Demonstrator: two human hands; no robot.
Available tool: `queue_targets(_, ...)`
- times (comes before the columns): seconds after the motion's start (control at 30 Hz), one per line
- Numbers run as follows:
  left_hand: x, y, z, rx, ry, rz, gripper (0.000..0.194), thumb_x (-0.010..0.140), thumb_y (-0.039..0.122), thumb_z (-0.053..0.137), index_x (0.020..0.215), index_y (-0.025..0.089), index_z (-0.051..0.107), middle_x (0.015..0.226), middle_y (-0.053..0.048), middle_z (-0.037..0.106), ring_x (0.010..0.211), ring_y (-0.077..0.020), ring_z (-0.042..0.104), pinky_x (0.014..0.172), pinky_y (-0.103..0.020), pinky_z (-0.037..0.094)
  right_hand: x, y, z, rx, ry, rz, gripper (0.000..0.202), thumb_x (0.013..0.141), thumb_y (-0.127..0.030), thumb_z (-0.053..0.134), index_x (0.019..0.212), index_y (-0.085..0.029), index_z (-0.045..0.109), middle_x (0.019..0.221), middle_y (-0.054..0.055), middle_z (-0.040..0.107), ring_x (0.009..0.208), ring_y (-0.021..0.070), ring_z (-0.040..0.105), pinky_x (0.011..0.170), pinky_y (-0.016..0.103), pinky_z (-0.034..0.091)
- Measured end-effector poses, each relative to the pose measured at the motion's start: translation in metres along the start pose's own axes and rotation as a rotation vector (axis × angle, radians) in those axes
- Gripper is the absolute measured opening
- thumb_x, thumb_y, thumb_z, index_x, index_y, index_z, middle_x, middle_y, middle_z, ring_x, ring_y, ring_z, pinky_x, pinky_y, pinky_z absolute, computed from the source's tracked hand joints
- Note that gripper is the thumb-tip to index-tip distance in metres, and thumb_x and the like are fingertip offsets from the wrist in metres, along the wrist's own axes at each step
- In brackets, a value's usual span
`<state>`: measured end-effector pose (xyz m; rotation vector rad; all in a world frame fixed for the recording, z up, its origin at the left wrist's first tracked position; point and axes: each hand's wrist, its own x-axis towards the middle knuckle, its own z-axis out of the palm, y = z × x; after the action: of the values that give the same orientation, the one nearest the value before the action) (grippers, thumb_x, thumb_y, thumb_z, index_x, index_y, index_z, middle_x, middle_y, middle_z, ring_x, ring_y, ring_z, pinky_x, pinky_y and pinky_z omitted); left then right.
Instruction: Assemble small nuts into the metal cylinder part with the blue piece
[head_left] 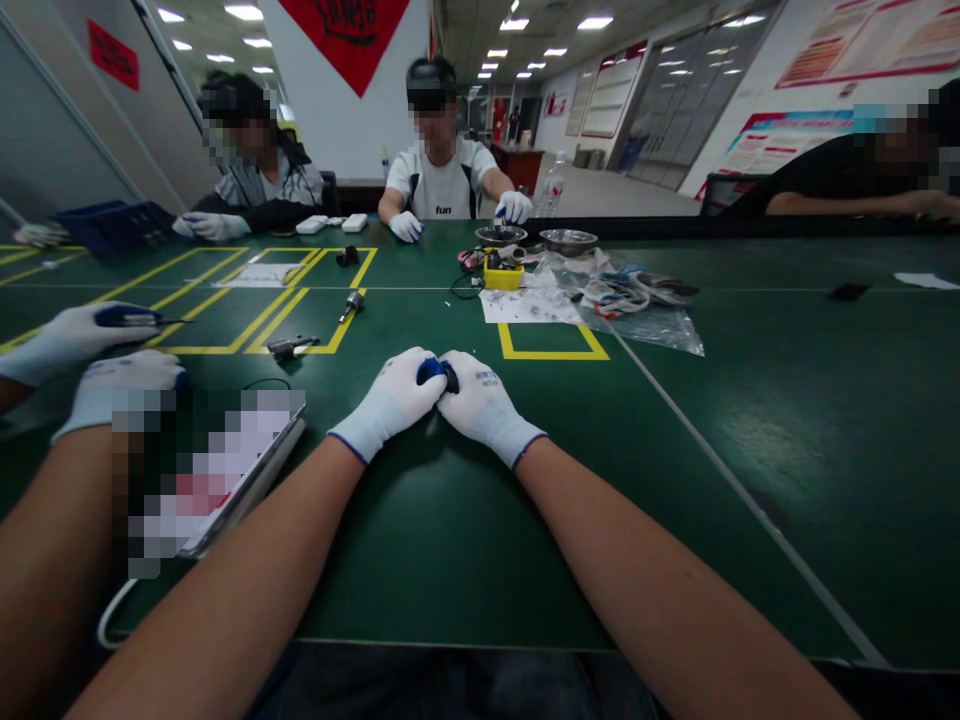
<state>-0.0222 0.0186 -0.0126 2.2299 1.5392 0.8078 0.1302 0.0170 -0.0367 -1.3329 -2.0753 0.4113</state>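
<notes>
My left hand (401,392) and my right hand (478,396), both in white gloves with blue fingertips, meet above the green table (450,560). Between their fingertips is a small dark part (451,378), mostly covered by the gloves. The fingers of both hands are closed around it, and its shape is too hidden to make out. Beyond my hands to the left, a grey metal part (291,347) and a smaller metal piece (352,303) lie by yellow tape lines.
A neighbour's gloved hands (124,325) are at the left, near a device (247,480) with a cable. Further back are a yellow box (503,272), white paper (529,302), plastic bags (660,320) and metal bowls (568,241). Several people sit around the table.
</notes>
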Motion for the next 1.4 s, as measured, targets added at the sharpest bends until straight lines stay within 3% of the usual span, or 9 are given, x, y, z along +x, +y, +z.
queue_targets(0.27,0.002,0.007,-0.006,0.064,-0.066,-0.125,0.013,0.081,0.03,0.062,0.08,0.02,0.069,0.089,-0.007,0.076,0.086,-0.0256,0.069,0.081,-0.038,0.053,0.0,0.001,0.002,0.002,-0.001,-0.02,0.016,0.085,-0.02,0.061,0.101,-0.022,0.064,0.107,0.009,0.07,0.101,0.0261,0.066,0.092,0.04,0.054)
queue_targets(0.53,0.001,0.015,-0.015,0.049,-0.162,-0.277,0.019,0.08,0.033,0.067,0.066,0.02,0.07,0.065,-0.003,0.071,0.063,-0.0209,0.065,0.057,-0.03,0.046,-0.002,0.0,0.001,-0.038,-0.042,-0.039,0.021,0.086,-0.019,0.061,0.106,-0.022,0.066,0.113,0.01,0.071,0.106,0.0274,0.067,0.097,0.041,0.054)
queue_targets(0.67,0.001,0.014,-0.015,0.063,-0.174,-0.247,0.021,0.079,0.031,0.065,0.061,0.021,0.068,0.059,-0.003,0.069,0.057,-0.0198,0.063,0.052,-0.029,0.043,-0.003,-0.001,0.002,-0.061,-0.038,-0.052,0.025,0.084,-0.018,0.063,0.108,-0.022,0.067,0.113,0.009,0.071,0.107,0.0278,0.067,0.098,0.041,0.054)
queue_targets(0.9,0.0,0.01,-0.004,0.207,-0.083,-0.164,0.017,0.085,0.034,0.064,0.076,0.021,0.07,0.081,-0.01,0.075,0.074,-0.0269,0.069,0.069,-0.036,0.053,-0.002,0.002,0.002,-0.045,-0.018,-0.048,0.023,0.084,-0.017,0.059,0.106,-0.022,0.067,0.111,0.01,0.071,0.105,0.0277,0.066,0.097,0.042,0.055)
queue_targets(1.03,0.0,0.01,-0.001,0.178,-0.019,-0.156,0.014,0.087,0.031,0.063,0.08,0.021,0.07,0.086,-0.01,0.075,0.082,-0.0287,0.07,0.075,-0.039,0.054,-0.001,0.003,0.002,0.0,0.014,-0.03,0.029,0.083,-0.015,0.059,0.11,-0.022,0.067,0.112,0.009,0.072,0.107,0.0268,0.067,0.097,0.041,0.055)
queue_targets(1.4,0.003,-0.001,-0.011,-0.002,-0.121,-0.1,0.012,0.083,0.029,0.07,0.084,0.018,0.075,0.085,-0.006,0.078,0.081,-0.0235,0.071,0.08,-0.035,0.055,-0.003,0.002,0.003,0.017,0.036,0.013,0.03,0.081,-0.016,0.062,0.11,-0.022,0.067,0.113,0.009,0.071,0.106,0.0275,0.067,0.101,0.043,0.054)
